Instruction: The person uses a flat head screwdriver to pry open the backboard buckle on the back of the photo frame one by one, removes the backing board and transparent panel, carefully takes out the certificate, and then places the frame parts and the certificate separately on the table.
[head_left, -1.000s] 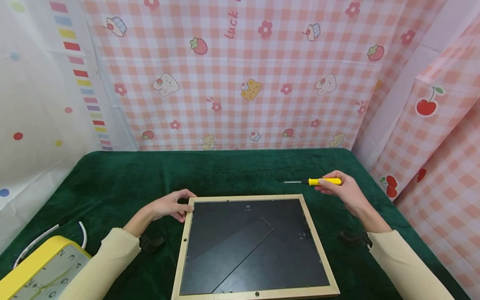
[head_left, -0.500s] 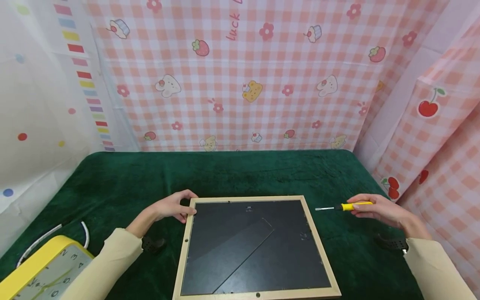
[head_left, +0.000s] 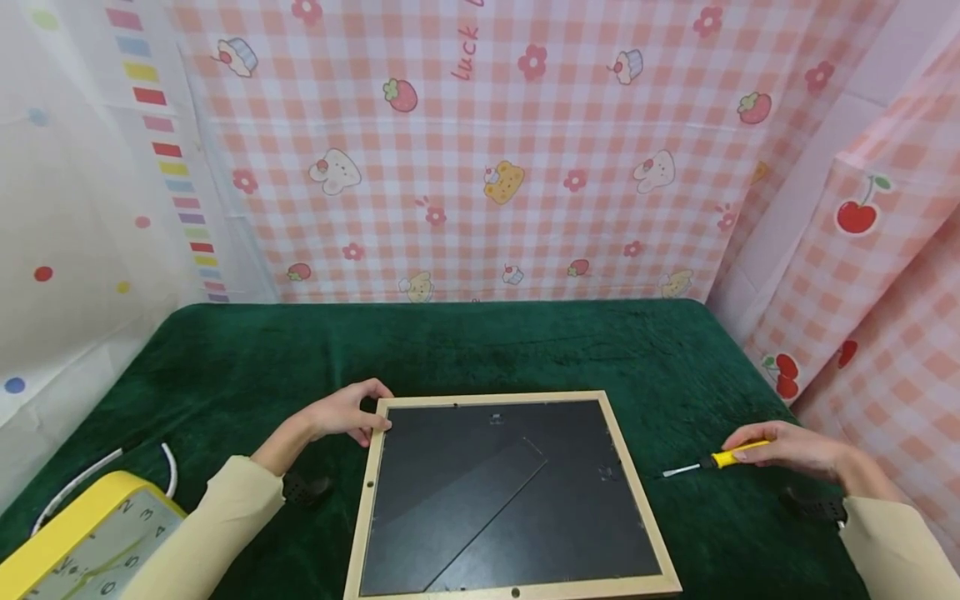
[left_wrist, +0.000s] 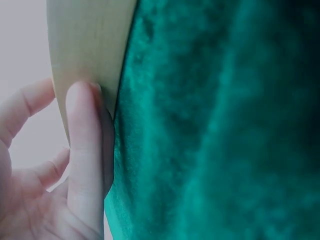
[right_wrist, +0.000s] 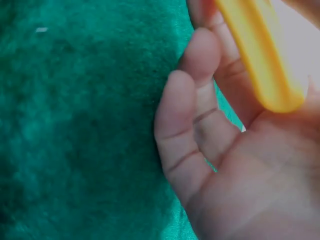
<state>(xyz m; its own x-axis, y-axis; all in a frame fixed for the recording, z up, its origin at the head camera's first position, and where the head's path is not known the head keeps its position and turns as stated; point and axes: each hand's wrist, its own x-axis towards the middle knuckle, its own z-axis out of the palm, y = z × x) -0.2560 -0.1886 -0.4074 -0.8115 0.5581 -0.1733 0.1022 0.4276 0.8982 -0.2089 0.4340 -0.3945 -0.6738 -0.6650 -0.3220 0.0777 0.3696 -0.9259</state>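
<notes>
A picture frame (head_left: 363, 518) with a light wooden border lies back side up on the cloth, its black backing board (head_left: 450, 492) and folded stand leg (head_left: 487, 550) showing. At its far left corner my left hand (head_left: 337, 414) grips the border, thumb on top. The left wrist view shows the frame's wooden side (left_wrist: 87, 45) between thumb and fingers. To the right of the frame, my right hand (head_left: 802, 451) holds a yellow-handled screwdriver (head_left: 726, 458). Its flat metal tip points left toward the frame, apart from it. Part of the yellow handle (right_wrist: 265, 60) crosses the palm in the right wrist view.
Dark green plush cloth (head_left: 465, 346) covers the table. A yellow clock (head_left: 97, 521) lies at the near left, partly behind the left sleeve, with a white curved strip (head_left: 71, 483) beside it. Patterned curtains (head_left: 465, 167) enclose the back and sides.
My right hand has carried the screwdriver to the right and nearer, from beyond the frame's far right corner to beside its right edge. My left hand has stayed on the frame's corner.
</notes>
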